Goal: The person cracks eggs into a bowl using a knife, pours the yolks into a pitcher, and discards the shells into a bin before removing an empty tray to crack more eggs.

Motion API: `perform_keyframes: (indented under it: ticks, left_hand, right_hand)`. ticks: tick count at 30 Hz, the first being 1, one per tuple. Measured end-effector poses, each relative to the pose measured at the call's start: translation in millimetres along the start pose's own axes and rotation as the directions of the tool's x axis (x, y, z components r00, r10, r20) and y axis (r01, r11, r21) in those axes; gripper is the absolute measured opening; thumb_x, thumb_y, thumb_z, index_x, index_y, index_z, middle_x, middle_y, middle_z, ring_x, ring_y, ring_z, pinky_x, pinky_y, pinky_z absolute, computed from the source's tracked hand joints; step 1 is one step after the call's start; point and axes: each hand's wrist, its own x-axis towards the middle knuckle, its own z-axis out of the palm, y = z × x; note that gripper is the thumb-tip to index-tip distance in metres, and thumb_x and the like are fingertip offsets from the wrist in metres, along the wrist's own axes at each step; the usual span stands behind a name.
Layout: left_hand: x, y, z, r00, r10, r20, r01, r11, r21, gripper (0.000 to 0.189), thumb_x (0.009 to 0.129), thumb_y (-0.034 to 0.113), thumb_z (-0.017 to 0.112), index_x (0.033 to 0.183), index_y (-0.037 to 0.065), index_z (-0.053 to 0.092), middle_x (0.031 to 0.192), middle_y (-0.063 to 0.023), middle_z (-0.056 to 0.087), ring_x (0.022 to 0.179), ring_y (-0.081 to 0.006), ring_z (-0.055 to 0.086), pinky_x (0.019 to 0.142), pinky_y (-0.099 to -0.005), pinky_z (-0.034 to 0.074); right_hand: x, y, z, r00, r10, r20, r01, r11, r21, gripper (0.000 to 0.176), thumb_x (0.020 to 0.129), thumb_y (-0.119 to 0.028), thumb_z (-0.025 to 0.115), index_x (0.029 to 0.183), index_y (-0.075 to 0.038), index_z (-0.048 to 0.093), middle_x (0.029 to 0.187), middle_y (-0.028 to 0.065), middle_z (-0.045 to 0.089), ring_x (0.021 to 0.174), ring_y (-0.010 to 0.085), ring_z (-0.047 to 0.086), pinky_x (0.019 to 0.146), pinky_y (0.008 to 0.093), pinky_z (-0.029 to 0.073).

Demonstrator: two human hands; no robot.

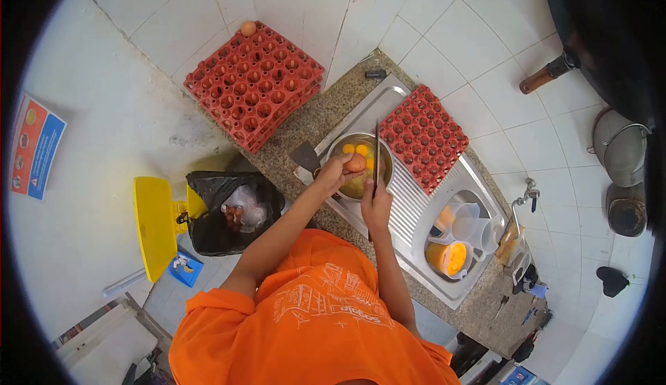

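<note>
My left hand [335, 174] holds a brown egg [356, 164] over a steel bowl [383, 155] that has several yolks [355, 149] in it. My right hand [377, 206] grips a knife [376, 152] with the blade pointing up and away, right beside the egg. The bowl stands on the sink's drainboard [409, 211]. An empty red egg tray [424, 137] lies just right of the bowl.
A stack of red egg trays [254, 85] with one egg [248, 28] on its far corner sits on the granite counter [312, 118]. The sink basin [479, 208] holds plastic jugs [466, 224]. A yellow-lidded bin with a black bag [225, 211] stands on the floor at the left. Pans [621, 152] hang on the tiled wall.
</note>
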Motion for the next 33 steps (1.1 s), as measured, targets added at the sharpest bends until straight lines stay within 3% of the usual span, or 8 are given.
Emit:
perform_keyframes:
  ticks: [5,12,14,18,23,26,32,33]
  left_hand:
    - [-6.1,6.3,11.0,0.99,0.049,0.129,-0.082,0.96,0.267,0.039,0.099,0.021,0.065,0.13,-0.003,0.06,0.124,-0.0123,0.065,0.116,-0.0203,0.066,0.099,-0.035,0.057]
    - [-5.8,19.2,18.8,0.993,0.098,0.07,-0.12,0.837,0.535,0.048,0.089,0.012,0.072,0.135,0.0,0.066,0.116,-0.01,0.073,0.101,-0.0184,0.07,0.092,-0.0322,0.056]
    - [-4.3,18.1,20.1,0.945,0.303,0.124,-0.274,0.526,0.805,0.049,0.083,0.012,0.075,0.131,0.003,0.071,0.114,-0.0124,0.075,0.093,-0.0189,0.072,0.087,-0.0314,0.056]
    - [-7.5,19.3,28.4,0.916,0.375,0.143,-0.303,0.415,0.858,0.052,0.076,0.01,0.077,0.127,0.006,0.073,0.117,-0.0161,0.075,0.093,-0.0195,0.073,0.088,-0.0308,0.056]
    - [7.1,25.5,19.1,0.63,0.45,0.633,-0.69,-0.049,0.722,0.056,0.077,0.0,0.075,0.132,0.002,0.066,0.126,-0.0163,0.071,0.112,-0.0216,0.069,0.098,-0.0316,0.052]
    - [2.6,36.4,35.3,0.42,0.534,0.733,-0.8,-0.163,0.577,0.057,0.075,-0.001,0.079,0.13,-0.002,0.063,0.123,-0.0167,0.07,0.106,-0.0307,0.071,0.092,-0.0349,0.056]
    - [-31.3,62.3,2.0,0.825,0.443,0.352,-0.538,0.421,0.73,0.055,0.079,0.012,0.086,0.13,0.005,0.066,0.129,-0.0119,0.068,0.112,-0.021,0.068,0.098,-0.0333,0.053]
    - [-63.2,83.8,-1.9,0.874,0.382,0.301,-0.425,0.3,0.854,0.057,0.079,0.017,0.087,0.131,0.006,0.066,0.129,-0.0125,0.068,0.114,-0.0225,0.067,0.099,-0.0344,0.052]
  right_hand:
    - [35.6,1.4,-13.6,0.994,-0.093,-0.058,0.103,0.976,0.191,0.036,0.088,-0.013,0.076,0.121,-0.001,0.069,0.089,0.0147,0.075,0.079,0.0191,0.072,0.074,0.0356,0.056]
    - [47.6,7.9,-21.2,0.988,-0.137,0.074,0.124,0.98,0.152,0.049,0.076,-0.014,0.082,0.122,-0.001,0.071,0.105,0.0172,0.077,0.098,0.0244,0.076,0.087,0.0357,0.057]
    - [47.1,9.8,-15.4,0.989,-0.14,0.036,0.132,0.975,0.177,0.049,0.075,-0.013,0.081,0.122,-0.002,0.071,0.107,0.0183,0.077,0.101,0.0272,0.076,0.088,0.0374,0.058]
    - [54.5,20.9,-9.1,0.985,-0.169,-0.011,0.17,0.982,0.081,0.05,0.076,-0.012,0.079,0.125,-0.003,0.07,0.108,0.0187,0.076,0.103,0.0296,0.075,0.089,0.0377,0.058]
    - [71.4,26.4,-36.3,0.865,-0.501,0.024,0.501,0.864,-0.048,0.051,0.083,-0.007,0.074,0.132,-0.001,0.065,0.111,0.0226,0.073,0.096,0.0333,0.074,0.082,0.038,0.058]
    - [70.9,3.2,-47.5,0.949,-0.311,0.061,0.312,0.95,-0.019,0.044,0.088,-0.007,0.074,0.131,0.001,0.065,0.112,0.0198,0.075,0.095,0.0281,0.074,0.084,0.0349,0.056]
    - [64.4,14.4,-39.6,0.987,-0.16,0.027,0.144,0.941,0.308,0.037,0.096,-0.026,0.075,0.121,0.001,0.069,0.089,0.0091,0.075,0.078,0.0184,0.07,0.072,0.0314,0.054]
    - [58.1,16.5,-49.3,0.986,-0.161,0.034,0.143,0.94,0.311,0.037,0.096,-0.026,0.075,0.121,0.001,0.069,0.089,0.0091,0.075,0.078,0.0184,0.07,0.072,0.0314,0.054]
